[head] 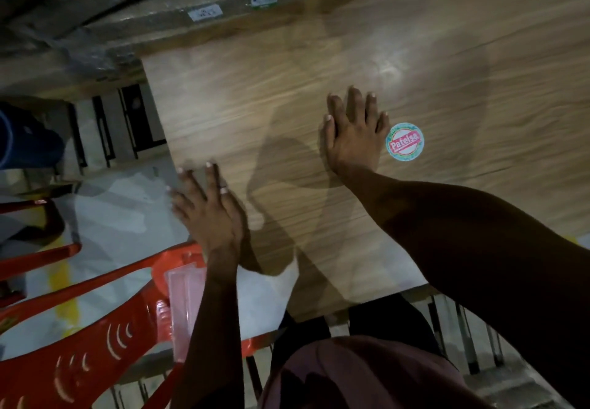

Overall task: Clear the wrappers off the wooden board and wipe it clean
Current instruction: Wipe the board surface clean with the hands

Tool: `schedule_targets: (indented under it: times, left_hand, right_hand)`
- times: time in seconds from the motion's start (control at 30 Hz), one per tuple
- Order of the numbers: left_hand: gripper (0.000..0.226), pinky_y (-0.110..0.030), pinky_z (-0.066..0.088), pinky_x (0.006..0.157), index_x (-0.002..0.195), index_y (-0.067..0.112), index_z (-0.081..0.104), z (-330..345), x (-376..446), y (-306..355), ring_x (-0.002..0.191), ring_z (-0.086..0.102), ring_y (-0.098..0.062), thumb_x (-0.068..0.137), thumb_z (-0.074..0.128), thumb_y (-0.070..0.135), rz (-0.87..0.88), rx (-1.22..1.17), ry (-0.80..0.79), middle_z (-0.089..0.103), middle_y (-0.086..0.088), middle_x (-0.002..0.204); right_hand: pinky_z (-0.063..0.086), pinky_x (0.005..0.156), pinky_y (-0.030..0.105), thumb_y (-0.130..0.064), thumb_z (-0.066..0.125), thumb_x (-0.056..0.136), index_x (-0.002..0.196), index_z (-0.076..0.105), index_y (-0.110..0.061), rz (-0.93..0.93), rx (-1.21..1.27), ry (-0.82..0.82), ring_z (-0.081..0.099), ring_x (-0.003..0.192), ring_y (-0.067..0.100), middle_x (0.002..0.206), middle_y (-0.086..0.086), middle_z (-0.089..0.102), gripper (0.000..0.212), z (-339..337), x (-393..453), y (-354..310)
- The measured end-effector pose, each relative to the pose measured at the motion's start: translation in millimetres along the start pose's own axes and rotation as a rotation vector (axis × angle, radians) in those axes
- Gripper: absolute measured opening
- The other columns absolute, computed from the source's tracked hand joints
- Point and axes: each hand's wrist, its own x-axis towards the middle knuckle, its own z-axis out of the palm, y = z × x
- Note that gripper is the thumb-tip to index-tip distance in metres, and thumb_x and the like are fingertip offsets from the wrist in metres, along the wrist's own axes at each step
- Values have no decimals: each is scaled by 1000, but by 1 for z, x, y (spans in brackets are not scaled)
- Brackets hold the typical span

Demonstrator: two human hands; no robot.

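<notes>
Both hands are laid flat, fingers spread, nothing gripped: right hand (354, 134) mid-board (447, 57), left hand (204, 207) at its left edge. No wrappers seen. Risk: board could be shoved sideways; sticker (404, 141) may be scuffed.

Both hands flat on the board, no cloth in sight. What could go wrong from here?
1. The left hand is at the corner of the wood-grain board; debris pushed that way may fall by the red plastic chair.
2. The right hand lies beside the round red-and-green sticker; wiping could peel it.
3. Bare-palm wiping may smear, and dim light hides residue.
</notes>
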Motion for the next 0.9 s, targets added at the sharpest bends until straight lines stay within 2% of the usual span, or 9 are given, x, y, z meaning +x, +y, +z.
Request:
schedule_targets:
  times: [0.1, 0.17, 0.33, 0.47, 0.57, 0.63, 0.7, 0.8, 0.9]
  left_hand:
    - [59, -59, 10, 125, 161, 41, 21, 11, -28, 20, 156, 5, -44, 104, 34, 39, 187, 28, -64, 9, -10, 172]
    - [58, -56, 9, 126, 160, 43, 24, 14, -40, 21, 158, 5, -38, 104, 41, 37, 244, -3, -79, 11, -6, 172]
    - [57, -59, 8, 125, 162, 39, 17, 1, -42, -24, 158, 1, -39, 106, 25, 42, 86, 13, -55, 4, -8, 173]
    - [59, -61, 8, 124, 163, 35, 17, 0, -44, -32, 155, -4, -47, 105, 25, 42, 15, -9, -29, 2, -14, 172]
    - [61, -61, 9, 124, 163, 35, 16, 11, -63, -7, 155, 3, -49, 104, 33, 39, 137, 3, -48, 7, -16, 171]
    - [67, -58, 8, 126, 162, 40, 5, 22, -82, 6, 157, -2, -42, 104, 37, 36, 272, 20, -62, 5, -10, 172]
    - [67, -55, 5, 127, 159, 47, -2, 26, -90, 6, 157, -10, -33, 105, 36, 38, 296, -4, -77, 1, -4, 173]
    - [62, -56, 7, 126, 162, 44, 9, 19, -87, -14, 158, -5, -36, 105, 33, 39, 205, -3, -55, 2, -4, 173]
    - [58, -55, 3, 127, 163, 37, 16, 9, -87, -33, 157, -10, -37, 106, 27, 40, 95, -2, -29, -4, -6, 173]
  right_hand:
    - [20, 120, 57, -49, 31, 105, 152, 42, -41, 2, 10, -19, 23, 156, 35, 168, 0, 30, 49, -3, 0, -1]
    - [19, 121, 57, -49, 30, 105, 153, 41, -41, 5, 12, -32, 22, 156, 35, 168, 0, 29, 50, -4, -1, -1]
    - [21, 120, 58, -50, 30, 105, 151, 43, -41, 7, 15, -6, 23, 155, 36, 167, 1, 32, 49, -2, -2, -1]
    - [21, 120, 57, -50, 30, 103, 150, 45, -41, 2, 13, 1, 24, 155, 36, 166, 1, 33, 50, -2, -2, -1]
    - [21, 120, 58, -50, 30, 103, 151, 44, -40, -5, 16, -3, 24, 155, 36, 167, 2, 32, 51, -2, -3, -2]
    - [21, 120, 58, -50, 30, 103, 151, 45, -39, -8, 20, 8, 24, 155, 36, 167, 2, 32, 51, -2, -2, -1]
    - [21, 120, 58, -50, 30, 103, 151, 46, -40, -4, 27, 12, 24, 155, 36, 167, 1, 33, 51, -2, -2, -1]
    - [20, 120, 59, -50, 29, 103, 151, 45, -41, -5, 27, 7, 23, 155, 37, 167, 2, 32, 51, 0, -3, -2]
    - [20, 120, 60, -50, 28, 103, 151, 44, -41, -17, 26, 15, 23, 155, 36, 167, 2, 32, 51, -3, -3, 0]
